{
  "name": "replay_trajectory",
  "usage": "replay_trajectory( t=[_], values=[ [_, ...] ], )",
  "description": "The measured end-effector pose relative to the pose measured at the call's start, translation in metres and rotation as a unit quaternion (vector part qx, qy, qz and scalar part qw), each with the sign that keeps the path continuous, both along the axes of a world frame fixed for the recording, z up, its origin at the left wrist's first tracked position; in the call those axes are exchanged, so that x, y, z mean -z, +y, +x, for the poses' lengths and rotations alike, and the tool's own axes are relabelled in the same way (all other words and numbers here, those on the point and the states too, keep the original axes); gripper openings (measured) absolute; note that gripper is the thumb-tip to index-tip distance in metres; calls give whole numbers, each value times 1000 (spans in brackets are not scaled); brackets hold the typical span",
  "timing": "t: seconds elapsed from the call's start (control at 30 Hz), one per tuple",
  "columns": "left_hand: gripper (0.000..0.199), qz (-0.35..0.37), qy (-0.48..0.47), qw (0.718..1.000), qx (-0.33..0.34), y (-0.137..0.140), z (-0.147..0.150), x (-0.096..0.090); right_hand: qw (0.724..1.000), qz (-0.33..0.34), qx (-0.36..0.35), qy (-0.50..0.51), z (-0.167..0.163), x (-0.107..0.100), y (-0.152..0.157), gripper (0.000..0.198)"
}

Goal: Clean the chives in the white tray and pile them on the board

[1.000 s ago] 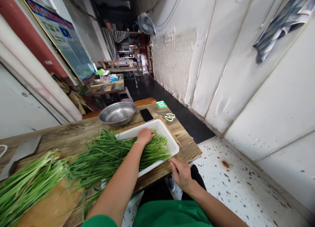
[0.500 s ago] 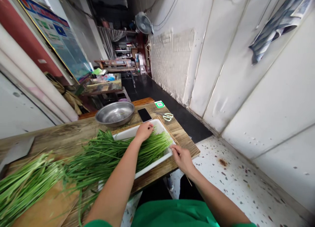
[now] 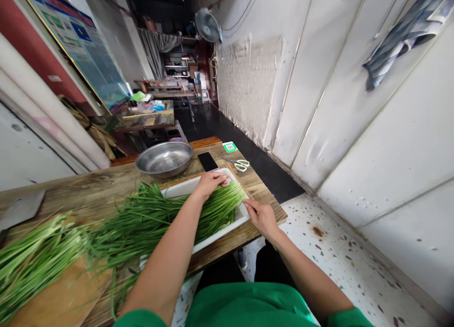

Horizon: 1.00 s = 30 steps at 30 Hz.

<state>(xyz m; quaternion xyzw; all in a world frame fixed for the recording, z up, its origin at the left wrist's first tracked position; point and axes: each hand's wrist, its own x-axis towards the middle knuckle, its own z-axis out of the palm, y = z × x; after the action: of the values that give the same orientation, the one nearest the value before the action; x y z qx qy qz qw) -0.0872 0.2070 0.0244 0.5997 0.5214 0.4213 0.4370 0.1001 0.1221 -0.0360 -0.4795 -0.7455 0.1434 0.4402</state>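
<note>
A thick bunch of garlic chives [image 3: 216, 213] lies in a white plastic tray [image 3: 209, 243], its pale cut ends toward the tray's right end and its green leaves spilling out to the left. My left hand [image 3: 210, 183] reaches over the bunch, its fingers pinched together at the upper side of the pale ends, on the chives. My right hand [image 3: 261, 217] is closed at the tray's right corner, thumb and forefinger pressed together beside the cut ends. Whatever is between those fingertips is too small to make out.
More chives [image 3: 42, 246] lie on brown board [image 3: 67, 294] at the left, near a broad cleaver blade [image 3: 23, 209]. Behind the tray are a steel basin [image 3: 163, 159], a black phone [image 3: 207, 162], scissors [image 3: 241, 165] and a green code card [image 3: 230, 147]. The wooden table [image 3: 267, 207] ends at the right.
My left hand has shifted slightly right along the pale ends, its fingers drawn closer together. My right hand has risen a little beside the cut ends. The view has tilted slightly.
</note>
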Motion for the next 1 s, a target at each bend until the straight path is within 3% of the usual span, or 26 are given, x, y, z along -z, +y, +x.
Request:
replay_trajectory(
  t=[1.0],
  values=[
    [30,-2,-49,999,9,6,-2,10,999,18,0,-31,-1,-3,0,24]
  ],
)
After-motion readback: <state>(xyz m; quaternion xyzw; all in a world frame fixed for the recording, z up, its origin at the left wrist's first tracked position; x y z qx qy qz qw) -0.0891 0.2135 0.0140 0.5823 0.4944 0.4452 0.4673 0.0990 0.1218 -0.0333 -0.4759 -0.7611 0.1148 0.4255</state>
